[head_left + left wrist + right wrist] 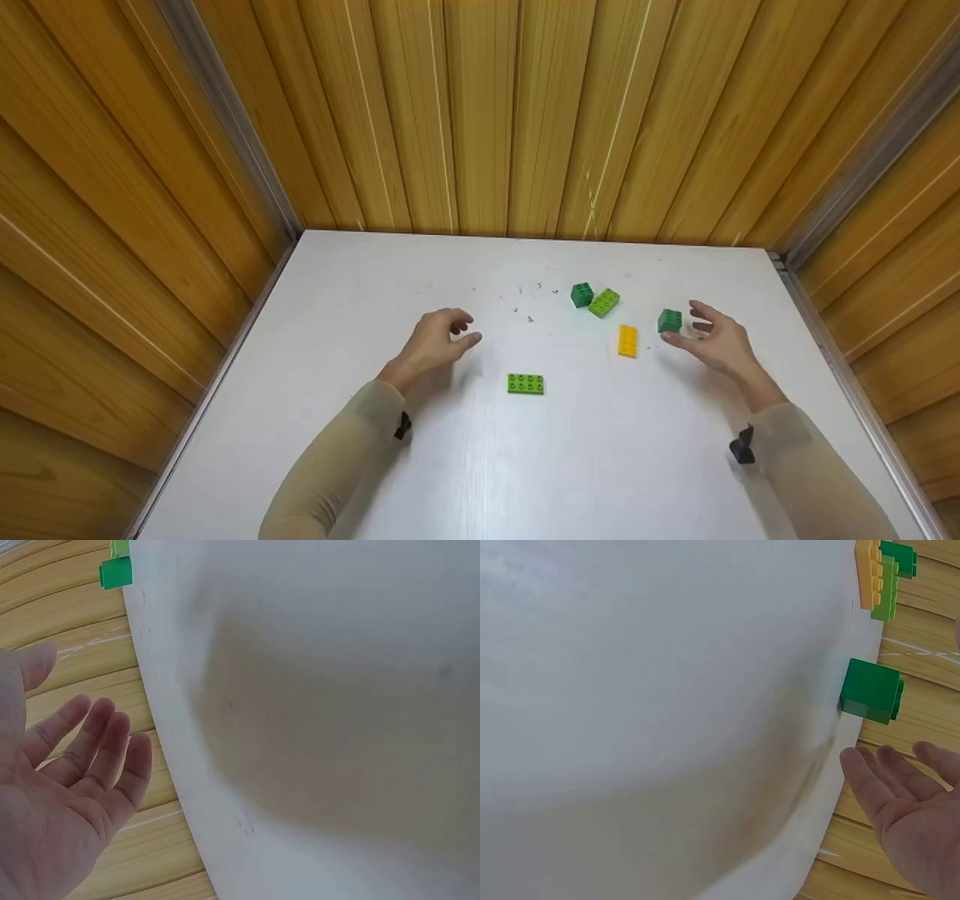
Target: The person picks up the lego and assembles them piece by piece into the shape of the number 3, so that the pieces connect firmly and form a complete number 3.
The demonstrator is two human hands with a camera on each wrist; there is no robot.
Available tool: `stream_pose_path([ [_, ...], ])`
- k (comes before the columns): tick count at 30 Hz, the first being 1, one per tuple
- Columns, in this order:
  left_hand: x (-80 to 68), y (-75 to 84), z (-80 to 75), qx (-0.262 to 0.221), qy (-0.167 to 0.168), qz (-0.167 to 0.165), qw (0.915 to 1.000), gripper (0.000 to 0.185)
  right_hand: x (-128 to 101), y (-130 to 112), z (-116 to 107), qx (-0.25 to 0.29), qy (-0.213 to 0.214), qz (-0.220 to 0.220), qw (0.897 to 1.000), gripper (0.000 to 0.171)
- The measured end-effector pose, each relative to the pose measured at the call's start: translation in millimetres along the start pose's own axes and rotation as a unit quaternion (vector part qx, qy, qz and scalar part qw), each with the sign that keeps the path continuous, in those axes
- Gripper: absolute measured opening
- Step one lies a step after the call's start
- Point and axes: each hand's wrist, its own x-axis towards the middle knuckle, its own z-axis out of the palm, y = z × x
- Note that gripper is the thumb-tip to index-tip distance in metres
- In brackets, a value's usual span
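White surface (450, 465), hands hovering open: right hand (716, 341) nearing dark green brick (670, 321), risking nudging it away; left hand (439, 341) idling empty.

We see glossy moulded plastic bricks, such as the dark green brick (670, 320) and yellow brick (628, 340), on a smooth, matt white table (480, 465). Around it, varnished wood panelling (480, 112) gleams; sleeves (337, 457) look soft cloth.

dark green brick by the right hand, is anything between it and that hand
Nothing visible. The dark green brick stands just beyond the right hand's open fingertips, with only bare white table around them. The yellow brick lies on its far side, away from the hand.
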Motion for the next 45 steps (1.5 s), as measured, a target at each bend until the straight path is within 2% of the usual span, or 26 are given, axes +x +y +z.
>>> stream_pose_path([
  [13,-4.6,14.6,33.8,-0.04,-0.079,-0.006,0.996,0.041,9.7,6.4,4.8,0.042,0.017,0.013,0.999,0.097],
  [19,-3.9,18.2,46.2,-0.056,-0.103,0.01,0.9931,0.042,14.5,7.0,5.8,0.059,0.019,0.023,0.998,0.092],
  [31,-5.0,29.5,62.4,0.002,-0.133,0.019,0.9909,0.051,21.8,9.6,7.8,0.093,-0.001,0.024,0.995,0.088],
  [37,-3.2,30.1,68.2,0.014,-0.141,0.012,0.9899,0.047,25.2,8.3,9.9,0.104,0.001,0.031,0.994,0.08],
  [45,0.8,28.7,70.4,0.045,-0.132,0.025,0.9898,0.038,28.5,6.9,11.3,0.09,0.001,0.034,0.995,0.072],
])
